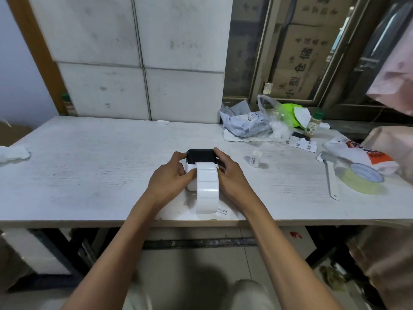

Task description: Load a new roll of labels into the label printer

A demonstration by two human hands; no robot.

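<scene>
A small label printer (201, 156) with a black top and a white body sits near the front middle of the white table (89, 166). A wide strip of white labels (207, 189) comes out of its black part and curves down toward me over the front, ending on a white sheet near the table edge. My left hand (169, 175) grips the printer's left side, thumb against the strip. My right hand (230, 173) grips the right side, fingertips on the black top corner. The roll itself is hidden.
A small white bottle (255, 158) stands just right of the printer. Further right lie a yellow tape roll (362, 177), a white tool (331, 180), a printed bag (362, 155), crumpled plastic bags (257, 124) and a spice jar (314, 124). Crumpled tissue (13, 153) lies at the left edge.
</scene>
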